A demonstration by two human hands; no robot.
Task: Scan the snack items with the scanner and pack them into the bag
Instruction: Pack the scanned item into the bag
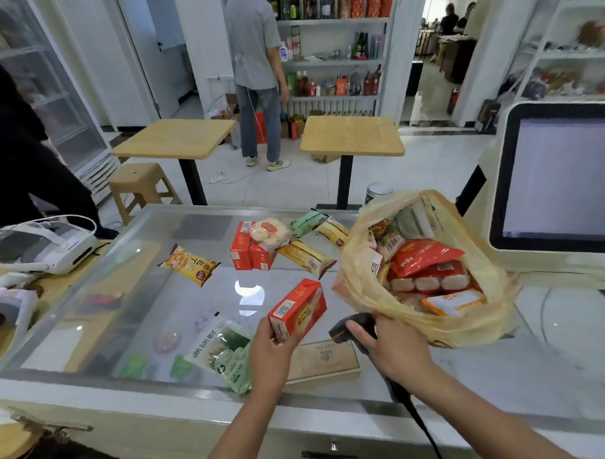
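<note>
Head view. Landmark: yellowish plastic bag, standing open at the right of the glass counter top. Open glass lies left of the bag, between it and a yellow snack packet. The counter's near edge runs below both forearms; its far edge sits behind the bag. Tight on the bag's right: a white terminal screen, just beside it. Behind-left of the bag, clustered: 2 red boxes with a round cracker pack on top, a long yellow packet, a green packet. Near-left of the bag lie a green-and-white pouch and a flat wooden box. Beyond the counter: 2 wooden tables, a stool, stocked shelves, a person facing them. Left hand, left of the bag, grips a red box by its lower end, fingers curled round it, box tilted, barcode on the upper-left face. Right hand, at the bag's near rim, has its fingers wrapped round a black scanner, whose head points toward the red box. The bag is packed with red, orange and white packets.
</note>
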